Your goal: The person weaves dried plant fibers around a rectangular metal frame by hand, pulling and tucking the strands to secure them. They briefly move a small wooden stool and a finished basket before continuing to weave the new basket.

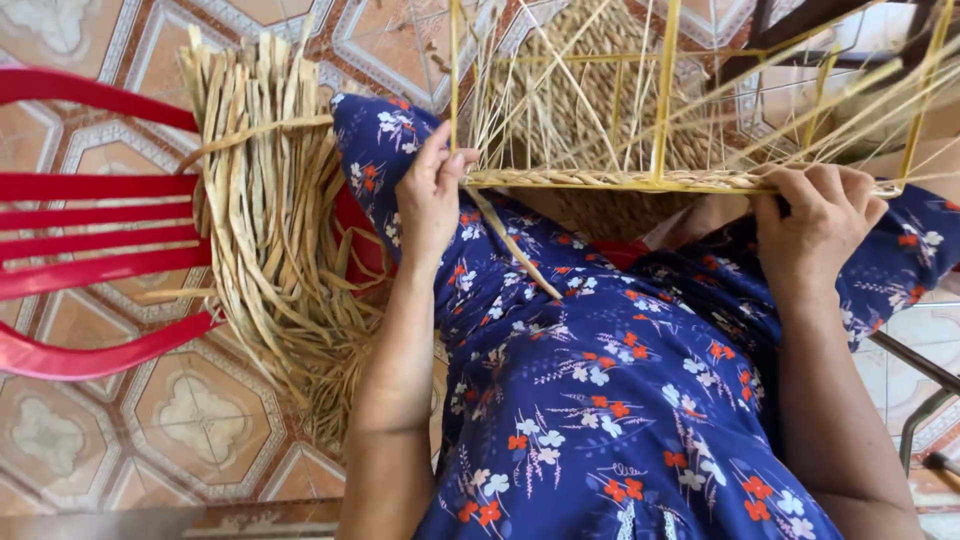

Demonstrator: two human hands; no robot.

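Hands apart, both clamped on yellow wire-frame basket's woven straw rim (620, 180), long axis running left-right. Left hand (430, 195) pinches loose strand end; right hand (815, 225) grips far end.

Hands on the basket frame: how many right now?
2. Left hand pinches the woven rim at its left end; right hand grips the rim's right end. No other hands show.
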